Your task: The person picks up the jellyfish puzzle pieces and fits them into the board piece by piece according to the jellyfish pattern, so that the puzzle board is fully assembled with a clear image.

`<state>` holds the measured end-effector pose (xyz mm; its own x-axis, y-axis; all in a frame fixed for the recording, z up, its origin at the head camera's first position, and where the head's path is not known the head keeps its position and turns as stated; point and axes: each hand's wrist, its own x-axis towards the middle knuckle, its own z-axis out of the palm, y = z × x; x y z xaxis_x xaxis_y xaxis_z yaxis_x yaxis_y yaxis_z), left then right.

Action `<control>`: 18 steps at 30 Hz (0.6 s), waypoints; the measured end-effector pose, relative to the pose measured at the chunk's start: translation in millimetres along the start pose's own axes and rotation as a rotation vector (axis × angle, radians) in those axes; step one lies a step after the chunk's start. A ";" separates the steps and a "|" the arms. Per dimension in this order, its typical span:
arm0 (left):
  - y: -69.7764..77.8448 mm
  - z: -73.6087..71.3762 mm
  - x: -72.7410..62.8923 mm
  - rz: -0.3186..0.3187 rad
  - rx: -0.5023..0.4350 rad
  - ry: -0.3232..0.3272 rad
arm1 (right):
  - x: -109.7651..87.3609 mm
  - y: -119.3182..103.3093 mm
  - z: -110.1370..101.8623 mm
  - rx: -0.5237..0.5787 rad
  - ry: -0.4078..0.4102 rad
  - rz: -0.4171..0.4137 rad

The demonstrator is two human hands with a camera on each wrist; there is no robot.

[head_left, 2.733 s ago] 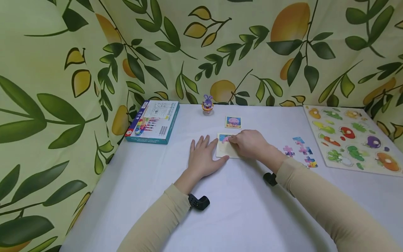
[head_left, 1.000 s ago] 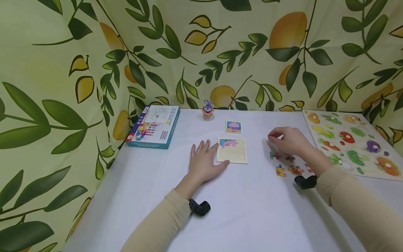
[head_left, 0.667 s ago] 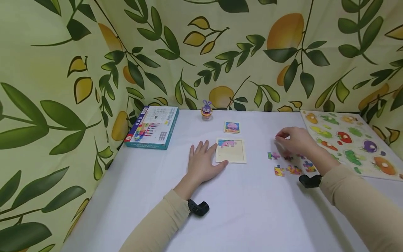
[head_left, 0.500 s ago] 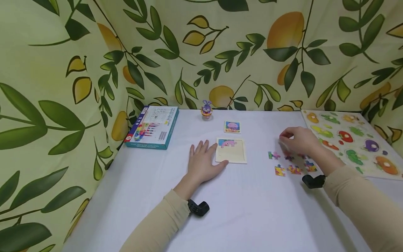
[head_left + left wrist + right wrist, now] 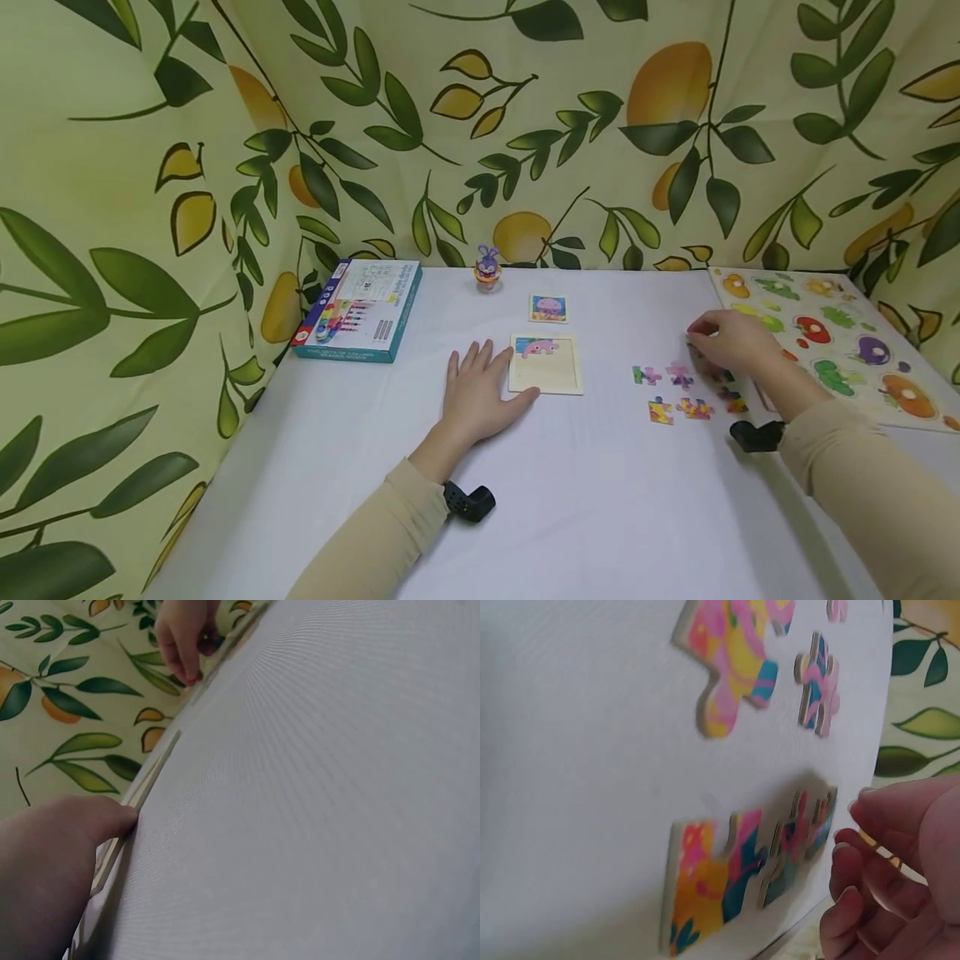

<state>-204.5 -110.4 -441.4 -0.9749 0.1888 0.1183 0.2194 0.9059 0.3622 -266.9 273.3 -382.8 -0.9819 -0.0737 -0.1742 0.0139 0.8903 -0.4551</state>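
My left hand (image 5: pixel 480 396) lies flat with spread fingers at the left side of a small wooden puzzle tray (image 5: pixel 551 379); its thumb touches the edge in the left wrist view. Pink-and-blue pieces (image 5: pixel 537 347) fill the tray's upper left, with bare wood below. To the right lie several loose jigsaw pieces, among them a pink one (image 5: pixel 681 375), a yellow one (image 5: pixel 660 410) and an orange one (image 5: pixel 705 877). My right hand (image 5: pixel 731 342) hovers over the far right pieces, partly hiding them. Its fingers are loosely bent, with a gap between thumb and fingers and nothing held.
A small jellyfish picture card (image 5: pixel 549 308) lies behind the tray. Beyond stands a purple rabbit-eared figure (image 5: pixel 487 268). A flat boxed set (image 5: pixel 360 308) is at the back left. A fruit-and-vegetable board (image 5: pixel 832 333) lies at the right, beneath part of the right arm.
My right hand has left the tray, where it covered the pink pieces, and moved right over the loose pieces, still drifting right lately. My left hand has stayed in place.
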 end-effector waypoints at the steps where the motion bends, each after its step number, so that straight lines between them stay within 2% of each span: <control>1: -0.1 0.1 0.0 -0.002 0.001 -0.002 | -0.3 2.5 -0.2 -0.012 0.002 0.002; 9: 0.2 0.4 1.6 -0.015 0.000 -0.008 | -4.1 15.8 -3.5 -0.025 -0.006 0.046; 18: 0.1 -0.4 2.1 -0.014 0.002 -0.016 | -5.6 18.9 -2.5 -0.033 -0.013 0.055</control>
<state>-206.5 -110.1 -440.7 -0.9784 0.1820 0.0984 0.2055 0.9092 0.3620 -261.7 291.7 -388.3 -0.9773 -0.0304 -0.2097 0.0610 0.9074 -0.4159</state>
